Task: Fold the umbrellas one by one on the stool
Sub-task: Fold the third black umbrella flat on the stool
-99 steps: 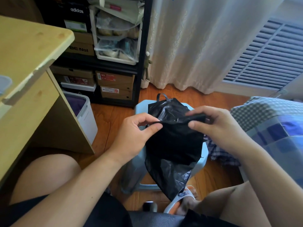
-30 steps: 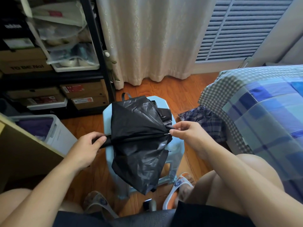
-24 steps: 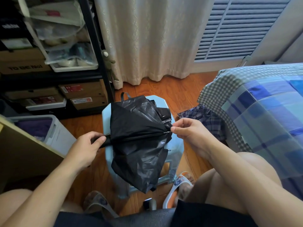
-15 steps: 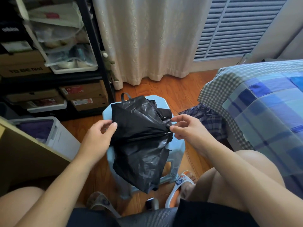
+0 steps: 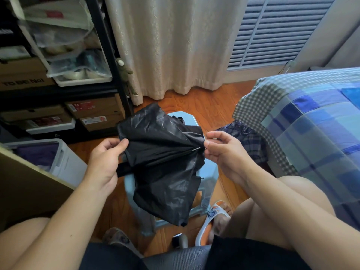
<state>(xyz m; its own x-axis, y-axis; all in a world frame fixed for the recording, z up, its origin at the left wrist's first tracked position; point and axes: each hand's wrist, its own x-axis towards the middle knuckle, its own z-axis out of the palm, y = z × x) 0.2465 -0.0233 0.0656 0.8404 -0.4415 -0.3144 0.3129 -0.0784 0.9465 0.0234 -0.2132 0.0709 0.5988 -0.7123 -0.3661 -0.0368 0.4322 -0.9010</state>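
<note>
Purple cloth [image 5: 38, 155] in white bin [image 5: 67, 162]

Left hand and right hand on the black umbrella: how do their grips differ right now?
The left hand pinches a canopy edge fold between thumb and fingers at the handle end; the right hand pinches by the metal rib tips at the far end. The left hand shows its back, while the right hand is turned with fingers curled toward the canopy. Both hold the black umbrella above the pale blue stool.
</note>
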